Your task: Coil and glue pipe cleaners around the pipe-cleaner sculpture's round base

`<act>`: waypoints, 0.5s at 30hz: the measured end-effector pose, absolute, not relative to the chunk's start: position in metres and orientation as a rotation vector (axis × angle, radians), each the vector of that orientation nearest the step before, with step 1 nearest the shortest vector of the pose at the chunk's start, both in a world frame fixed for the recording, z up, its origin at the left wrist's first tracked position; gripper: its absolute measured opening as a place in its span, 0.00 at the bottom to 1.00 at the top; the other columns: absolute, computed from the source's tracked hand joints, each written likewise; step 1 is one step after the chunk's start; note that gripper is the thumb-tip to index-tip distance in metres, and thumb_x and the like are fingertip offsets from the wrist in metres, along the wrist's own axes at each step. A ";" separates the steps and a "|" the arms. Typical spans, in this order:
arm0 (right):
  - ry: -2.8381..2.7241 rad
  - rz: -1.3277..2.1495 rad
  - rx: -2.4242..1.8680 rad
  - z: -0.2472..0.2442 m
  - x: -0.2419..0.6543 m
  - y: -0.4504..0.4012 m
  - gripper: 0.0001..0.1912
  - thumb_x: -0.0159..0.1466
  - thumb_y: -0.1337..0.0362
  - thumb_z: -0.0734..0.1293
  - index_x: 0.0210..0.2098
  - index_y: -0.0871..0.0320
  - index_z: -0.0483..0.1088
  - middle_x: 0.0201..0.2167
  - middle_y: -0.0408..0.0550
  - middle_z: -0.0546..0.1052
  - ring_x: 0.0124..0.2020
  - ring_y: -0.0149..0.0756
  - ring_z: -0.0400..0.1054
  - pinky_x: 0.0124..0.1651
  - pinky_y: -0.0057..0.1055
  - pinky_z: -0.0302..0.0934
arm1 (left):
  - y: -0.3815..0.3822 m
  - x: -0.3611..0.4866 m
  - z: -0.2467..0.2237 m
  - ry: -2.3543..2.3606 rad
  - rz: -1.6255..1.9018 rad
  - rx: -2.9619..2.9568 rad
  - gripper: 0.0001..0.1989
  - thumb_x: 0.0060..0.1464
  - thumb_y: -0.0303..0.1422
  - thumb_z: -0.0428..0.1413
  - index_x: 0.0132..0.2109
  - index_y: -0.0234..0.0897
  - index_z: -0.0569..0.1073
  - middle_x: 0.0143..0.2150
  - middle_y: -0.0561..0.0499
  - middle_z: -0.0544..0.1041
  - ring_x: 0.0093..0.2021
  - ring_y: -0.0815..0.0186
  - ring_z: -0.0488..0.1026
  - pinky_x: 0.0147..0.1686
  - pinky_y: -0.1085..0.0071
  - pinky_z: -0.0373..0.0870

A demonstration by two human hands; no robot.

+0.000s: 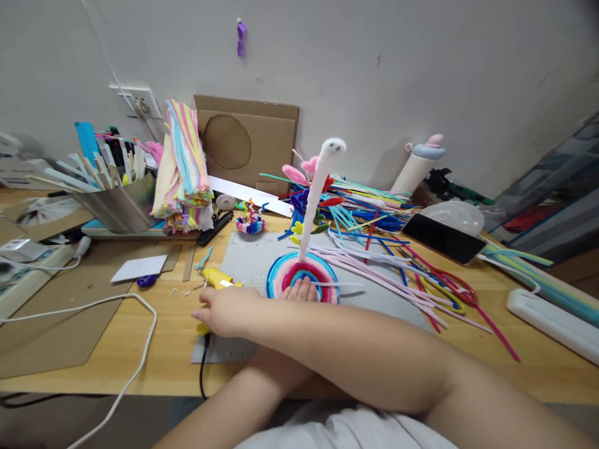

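My forearms cross, the right one over the left. My left hand point(299, 290) lies on a round, coiled pipe-cleaner disc point(277, 277) in blue, pink, white and red, its fingers flat against the coils and its thumb hidden. A thin pale strip point(344, 284) sticks out to the right beside those fingertips. From the back of the disc rises a tall white fuzzy stem point(314, 193) with a bent head and two dark eye dots. Further left, my right hand point(224, 310) is closed round a yellow hot glue gun point(219, 278), hiding its middle; a black cord hangs below.
Loose pipe cleaners point(388, 271) and red-handled scissors point(456, 288) lie right, with a black phone point(444, 238) behind. A small pipe-cleaner basket point(250, 224), a cardboard panel point(276, 134) and a metal holder of sticks point(119, 202) stand behind. A white cable point(150, 337) crosses the left side.
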State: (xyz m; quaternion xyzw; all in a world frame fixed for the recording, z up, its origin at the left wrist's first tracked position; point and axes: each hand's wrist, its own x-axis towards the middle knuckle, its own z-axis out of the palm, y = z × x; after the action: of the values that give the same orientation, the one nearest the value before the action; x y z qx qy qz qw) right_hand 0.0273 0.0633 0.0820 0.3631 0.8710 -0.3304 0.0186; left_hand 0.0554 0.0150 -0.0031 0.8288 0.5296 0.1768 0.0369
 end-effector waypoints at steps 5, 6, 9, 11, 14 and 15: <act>2.712 -1.033 1.271 0.064 0.013 0.059 0.14 0.57 0.55 0.64 0.41 0.53 0.70 0.40 0.52 0.78 0.42 0.49 0.73 0.37 0.41 0.67 | 0.016 0.047 -0.012 1.629 0.491 2.728 0.30 0.60 0.32 0.44 0.68 0.32 0.47 0.69 0.40 0.53 0.68 0.53 0.45 0.65 0.53 0.52; 2.721 -1.050 1.298 0.061 0.014 0.057 0.12 0.57 0.58 0.64 0.39 0.53 0.70 0.39 0.50 0.78 0.41 0.47 0.73 0.36 0.38 0.66 | 0.016 0.046 -0.012 1.630 0.485 2.749 0.31 0.60 0.32 0.44 0.68 0.32 0.47 0.69 0.40 0.52 0.69 0.54 0.44 0.65 0.53 0.51; 2.752 -1.129 1.364 0.057 0.021 0.053 0.09 0.55 0.65 0.64 0.36 0.53 0.70 0.36 0.46 0.79 0.38 0.41 0.73 0.35 0.31 0.64 | 0.016 0.047 -0.010 1.630 0.463 2.770 0.30 0.60 0.31 0.44 0.67 0.29 0.49 0.69 0.38 0.52 0.69 0.53 0.44 0.64 0.53 0.52; 2.783 -1.197 1.406 0.059 0.029 0.048 0.09 0.56 0.65 0.63 0.37 0.52 0.70 0.36 0.42 0.78 0.39 0.38 0.72 0.36 0.29 0.63 | 0.019 0.048 -0.009 1.632 0.446 2.757 0.28 0.59 0.28 0.43 0.66 0.29 0.52 0.68 0.38 0.54 0.68 0.54 0.47 0.64 0.54 0.53; 2.822 -1.293 1.494 0.065 0.044 0.031 0.12 0.60 0.62 0.62 0.43 0.47 0.68 0.39 0.39 0.77 0.46 0.37 0.70 0.42 0.29 0.64 | 0.024 0.051 -0.009 1.629 0.437 2.722 0.27 0.57 0.23 0.42 0.64 0.29 0.57 0.66 0.38 0.59 0.67 0.56 0.52 0.63 0.58 0.55; 2.809 -1.322 1.572 0.067 0.049 0.023 0.13 0.61 0.62 0.61 0.45 0.46 0.67 0.42 0.39 0.76 0.49 0.39 0.68 0.45 0.31 0.63 | 0.025 0.052 -0.009 1.625 0.444 2.709 0.26 0.57 0.25 0.44 0.63 0.28 0.58 0.65 0.36 0.60 0.66 0.54 0.54 0.63 0.57 0.56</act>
State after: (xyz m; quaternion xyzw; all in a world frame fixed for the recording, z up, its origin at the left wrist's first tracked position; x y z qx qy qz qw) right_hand 0.0487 0.0231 0.0665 0.4453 0.7956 -0.3745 -0.1686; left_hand 0.0520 0.0254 -0.0091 0.8489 0.5093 0.1391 -0.0243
